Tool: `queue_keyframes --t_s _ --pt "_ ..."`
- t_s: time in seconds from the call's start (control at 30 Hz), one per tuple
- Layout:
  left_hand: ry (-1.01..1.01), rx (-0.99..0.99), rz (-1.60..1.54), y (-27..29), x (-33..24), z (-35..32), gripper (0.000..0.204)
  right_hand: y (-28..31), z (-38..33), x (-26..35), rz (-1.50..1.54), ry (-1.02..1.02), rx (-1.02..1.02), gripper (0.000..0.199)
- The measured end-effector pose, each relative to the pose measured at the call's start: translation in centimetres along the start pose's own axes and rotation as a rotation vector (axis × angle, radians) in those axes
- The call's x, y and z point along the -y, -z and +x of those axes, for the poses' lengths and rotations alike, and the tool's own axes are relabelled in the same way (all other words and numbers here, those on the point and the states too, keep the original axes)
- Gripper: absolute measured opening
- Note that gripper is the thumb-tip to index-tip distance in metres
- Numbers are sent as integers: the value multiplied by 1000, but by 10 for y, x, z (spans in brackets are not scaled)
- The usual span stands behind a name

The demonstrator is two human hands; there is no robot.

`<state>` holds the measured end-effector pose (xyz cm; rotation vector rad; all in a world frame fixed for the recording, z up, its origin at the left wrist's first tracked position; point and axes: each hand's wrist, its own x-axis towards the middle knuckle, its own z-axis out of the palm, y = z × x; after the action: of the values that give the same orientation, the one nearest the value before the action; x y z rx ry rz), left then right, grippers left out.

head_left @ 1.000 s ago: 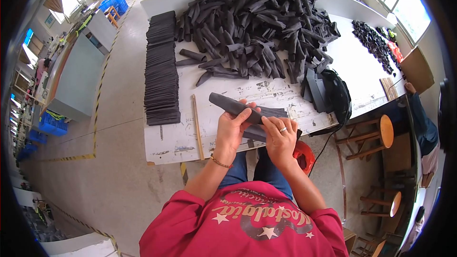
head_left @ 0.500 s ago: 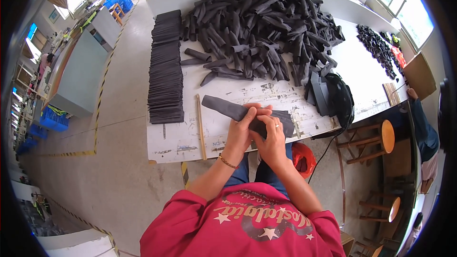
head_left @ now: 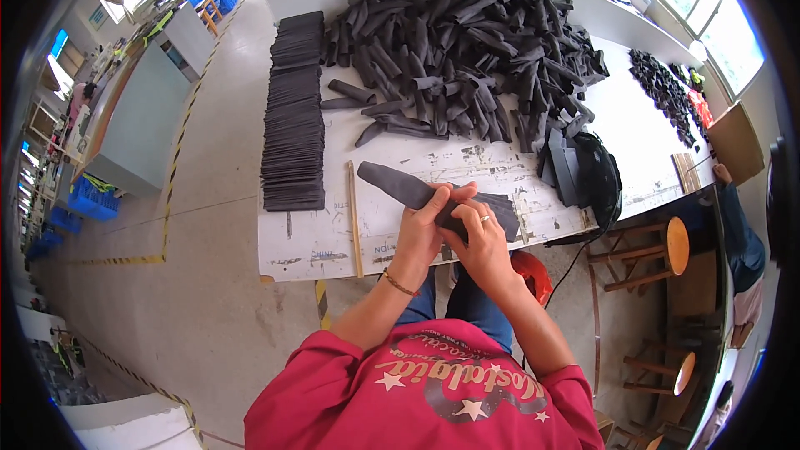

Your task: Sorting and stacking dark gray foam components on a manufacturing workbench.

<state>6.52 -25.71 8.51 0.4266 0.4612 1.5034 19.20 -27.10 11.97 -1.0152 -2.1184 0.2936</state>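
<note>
Since a second ago both my hands have slid together over the right end of the dark grey rolled fabric piece (head_left: 408, 189), where before they were spread out along it. My left hand (head_left: 419, 229) and right hand (head_left: 473, 237) are now pressed side by side, clamped on that piece near the front edge of the white scuffed table (head_left: 317, 242). Its long axis runs left to right, free end pointing up-left and the rest hidden under my fingers. A thin wooden stick (head_left: 355, 218) lies just left of it. Further left is a neat row of flat dark stacked pieces (head_left: 293, 112), and behind sits a big loose heap of dark rolled pieces (head_left: 467, 50). A black bag-like thing (head_left: 593, 175) is off to the right, near the table edge.
</note>
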Motion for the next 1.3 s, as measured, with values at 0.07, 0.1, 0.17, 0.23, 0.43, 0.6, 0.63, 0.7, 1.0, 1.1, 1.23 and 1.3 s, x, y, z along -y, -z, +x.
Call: queue_keyframes --t_s 0.07,0.1,0.17,0.23,0.43,0.6,0.63,0.7,1.0,1.1,1.23,1.3 --pt "-14 -30 -8 2 -6 2 16 5 2 3 -24 2 6 38" --pt "-24 -59 -17 3 -11 3 16 10 -2 0 -48 -25 42 39" --pt "-36 -68 -6 4 -17 5 14 15 -10 -5 -60 -42 80 38" --pt "-42 -77 5 3 -18 5 13 15 -13 -6 -48 -39 78 36" --pt "-31 -67 -56 -2 -8 5 15 14 -11 -8 19 -21 46 24" --pt "-17 -69 -47 -1 -3 4 16 9 -4 -9 60 9 30 21" --pt "-19 -70 -46 -1 -3 4 16 7 -3 -9 69 12 33 20" --pt "-14 -73 -64 1 -1 5 16 4 -2 -10 76 14 36 20" --pt "28 -38 -68 1 4 1 20 5 3 -2 63 -31 68 27" --pt "42 -65 -58 -5 2 2 24 7 -1 -9 11 -4 111 28" --pt "-126 -256 -124 -21 -26 5 34 14 -2 -16 38 58 97 19" --pt "-153 -188 -113 -14 -23 9 34 19 2 -17 59 88 89 17"
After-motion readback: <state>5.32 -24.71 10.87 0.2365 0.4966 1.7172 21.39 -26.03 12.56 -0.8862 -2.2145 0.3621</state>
